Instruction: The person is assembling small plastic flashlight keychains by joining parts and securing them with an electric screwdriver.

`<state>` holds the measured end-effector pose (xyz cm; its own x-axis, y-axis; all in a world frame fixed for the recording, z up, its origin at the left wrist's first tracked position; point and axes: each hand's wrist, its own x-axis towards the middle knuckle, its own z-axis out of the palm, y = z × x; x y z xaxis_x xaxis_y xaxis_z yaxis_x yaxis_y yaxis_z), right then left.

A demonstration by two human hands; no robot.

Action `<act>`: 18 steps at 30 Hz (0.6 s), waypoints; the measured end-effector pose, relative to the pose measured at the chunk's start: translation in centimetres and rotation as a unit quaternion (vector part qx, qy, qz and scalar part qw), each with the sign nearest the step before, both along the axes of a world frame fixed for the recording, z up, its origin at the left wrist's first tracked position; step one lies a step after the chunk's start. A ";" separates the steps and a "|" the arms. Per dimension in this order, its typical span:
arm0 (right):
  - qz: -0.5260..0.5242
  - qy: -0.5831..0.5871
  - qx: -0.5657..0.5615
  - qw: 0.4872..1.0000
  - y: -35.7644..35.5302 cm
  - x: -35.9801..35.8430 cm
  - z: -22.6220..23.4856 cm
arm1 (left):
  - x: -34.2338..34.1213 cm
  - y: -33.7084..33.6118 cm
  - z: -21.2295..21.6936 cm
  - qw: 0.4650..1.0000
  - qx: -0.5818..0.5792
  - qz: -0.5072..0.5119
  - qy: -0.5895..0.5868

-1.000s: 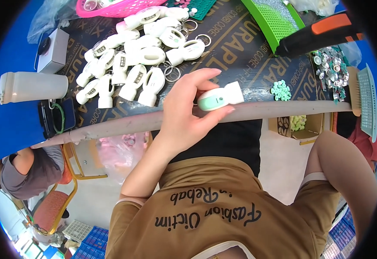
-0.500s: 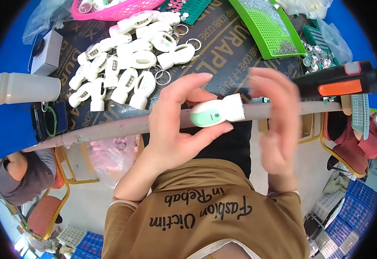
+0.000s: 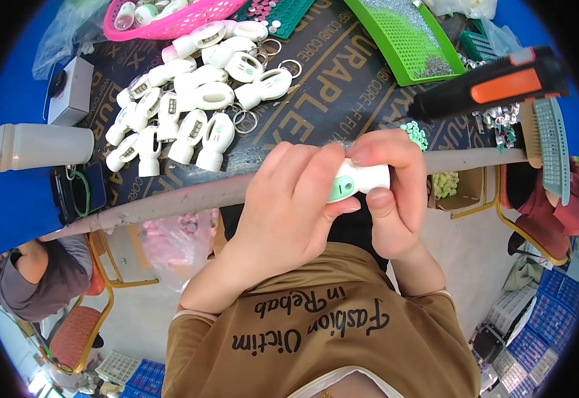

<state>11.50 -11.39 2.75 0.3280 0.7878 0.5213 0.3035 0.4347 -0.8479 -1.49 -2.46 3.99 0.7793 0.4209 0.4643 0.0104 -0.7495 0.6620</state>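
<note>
Right of the frame's centre, a white device (image 3: 370,178) is grasped by its green-panelled end in the left hand (image 3: 286,205) and pinched at its plain end by the right hand (image 3: 403,199); it is probably best steadied with even, gentle finger pressure.

Bright, fairly even illumination; shadows soft. Faint sheen on worktop (image 3: 332,73); its near edge bows under fisheye distortion. Corners black; blown-out glare at lower left. Fingers (image 3: 387,150) reasonably sharp.
</note>
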 end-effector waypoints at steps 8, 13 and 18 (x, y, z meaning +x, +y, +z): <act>-0.014 0.009 0.045 0.999 0.9 0.1 -1.1 | 0.9 0.2 -0.8 0.995 0.093 0.012 -0.041; -0.011 0.054 -0.017 0.998 1.5 0.0 -0.7 | 0.7 0.6 -0.7 0.998 0.060 0.027 0.006; 0.100 0.137 -0.082 0.982 1.5 1.0 0.2 | 0.1 0.2 -1.4 0.822 -0.564 -0.075 -0.035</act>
